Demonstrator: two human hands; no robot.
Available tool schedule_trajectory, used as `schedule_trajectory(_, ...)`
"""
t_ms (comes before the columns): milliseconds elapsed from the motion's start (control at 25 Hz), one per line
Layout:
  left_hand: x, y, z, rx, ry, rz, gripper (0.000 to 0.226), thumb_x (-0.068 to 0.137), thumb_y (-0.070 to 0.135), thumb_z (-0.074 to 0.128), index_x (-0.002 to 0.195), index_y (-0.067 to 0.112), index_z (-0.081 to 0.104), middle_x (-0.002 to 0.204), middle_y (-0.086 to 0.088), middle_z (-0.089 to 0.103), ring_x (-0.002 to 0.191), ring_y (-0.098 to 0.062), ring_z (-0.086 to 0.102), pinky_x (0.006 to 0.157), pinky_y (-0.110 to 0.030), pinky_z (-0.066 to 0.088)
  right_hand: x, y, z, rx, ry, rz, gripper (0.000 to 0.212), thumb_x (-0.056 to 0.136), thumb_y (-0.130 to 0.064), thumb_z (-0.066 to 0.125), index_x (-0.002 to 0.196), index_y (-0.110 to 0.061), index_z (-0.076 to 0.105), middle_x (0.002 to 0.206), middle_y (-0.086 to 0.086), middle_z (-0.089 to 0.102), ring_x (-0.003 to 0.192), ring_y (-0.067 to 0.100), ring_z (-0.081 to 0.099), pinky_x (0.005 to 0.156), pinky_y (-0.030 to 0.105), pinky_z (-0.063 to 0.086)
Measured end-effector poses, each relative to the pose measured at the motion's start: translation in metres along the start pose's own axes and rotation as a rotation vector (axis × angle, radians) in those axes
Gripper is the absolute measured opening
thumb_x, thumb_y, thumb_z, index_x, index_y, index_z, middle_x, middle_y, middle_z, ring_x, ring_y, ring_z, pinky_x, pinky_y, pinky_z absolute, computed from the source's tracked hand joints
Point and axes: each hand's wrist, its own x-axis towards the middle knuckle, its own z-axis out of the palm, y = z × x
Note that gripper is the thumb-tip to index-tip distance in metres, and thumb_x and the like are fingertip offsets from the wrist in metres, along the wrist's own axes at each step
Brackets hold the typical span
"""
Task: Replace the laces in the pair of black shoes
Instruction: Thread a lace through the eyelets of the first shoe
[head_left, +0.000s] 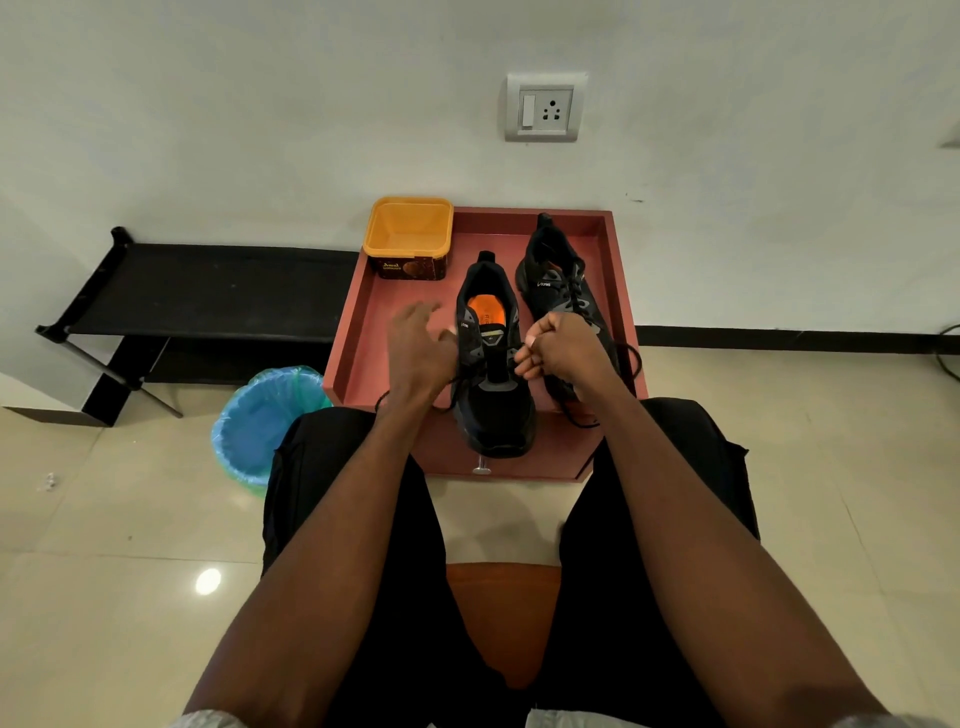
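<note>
A shallow red tray (358, 332) sits on the floor against the wall and holds the whole job: both black shoes and a tub. The near shoe (496, 405) lies in the middle of the tray, toe toward the person, its tongue pulled up and its orange insole showing; only its lowest eyelets seem to carry lace, so my reading is that lacing it is the step in hand and is at an early stage. The far shoe (563, 291) lies just beside it to the right and looks laced, with loose ends trailing over the tray. The right hand (563, 348) is clenched, fingertips pinching the black lace (511, 358) at the near shoe's right eyelets. The left hand (415, 343) hovers blurred beside the shoe's left side, fingers spread and loose, gripping nothing I can make out, though a lace end runs out beneath its wrist. The next move probably calls for steadying the shoe and feeding the pinched tip through the next eyelet up. The yellow tub (408, 231) at the tray's back left corner looks empty, and the blue-lined bin (260, 415) left of the tray shows nothing inside
</note>
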Motion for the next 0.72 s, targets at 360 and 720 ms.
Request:
schedule_trajectory(360,0.001,0.012,0.027,-0.364,-0.262,0.114,0.014,0.089,0.008,0.069,0.099,0.015,0.075,0.092,-0.001,0.074,0.089,-0.015,0.070,0.085,-0.036,0.056,0.016,0.010,0.009,0.130,0.074,0.017,0.016,0.091,-0.015,0.070,0.078,-0.008,0.065,0.066,0.007,0.060,0.053,0.011,0.050,0.050,0.022,0.041)
schedule_trajectory(720,0.014,0.003,0.050,0.073,-0.080,0.189,0.012,0.091,0.018,0.064,0.094,0.016,0.075,0.108,0.001,0.056,0.107,-0.023,0.047,0.093,-0.039,0.042,0.029,0.021,0.018,0.144,0.268,0.063,0.024,0.095,-0.018,0.061,0.073,-0.009,0.062,0.070,0.006,0.059,0.061,0.016,0.052,0.058,0.032,0.043)
